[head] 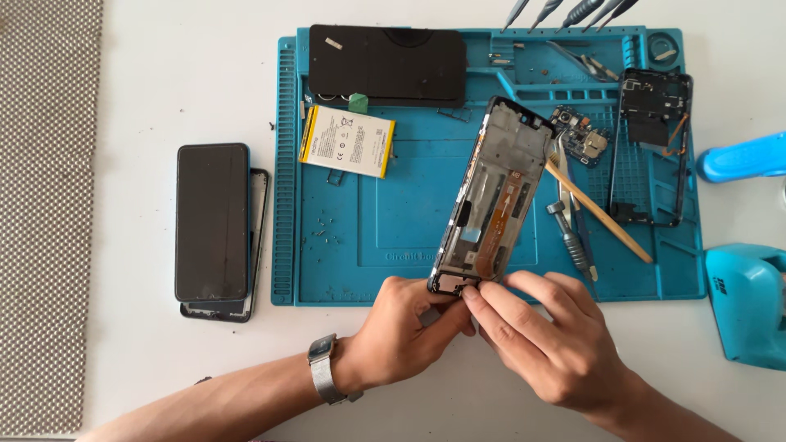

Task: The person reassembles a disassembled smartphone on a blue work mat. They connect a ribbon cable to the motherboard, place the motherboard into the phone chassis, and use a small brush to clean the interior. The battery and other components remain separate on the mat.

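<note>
Gripping the lower end of a black opened phone frame with an orange flex cable (494,200), the left hand (401,336) had its grip closed around the bottom edge, while the right hand (548,336) pinched the same corner with fingertips together. The frame rose tilted across the centre of a blue silicone repair mat (344,245) on the white tabletop (164,82). A yellow-labelled flat battery (347,141) lay upper left on the mat (flat, untouched), and a dark-screened phone (213,223) rested left of it.

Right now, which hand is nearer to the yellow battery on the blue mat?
Left. The left hand is below the yellow battery, slightly to its right; the right hand is farther right.
</note>
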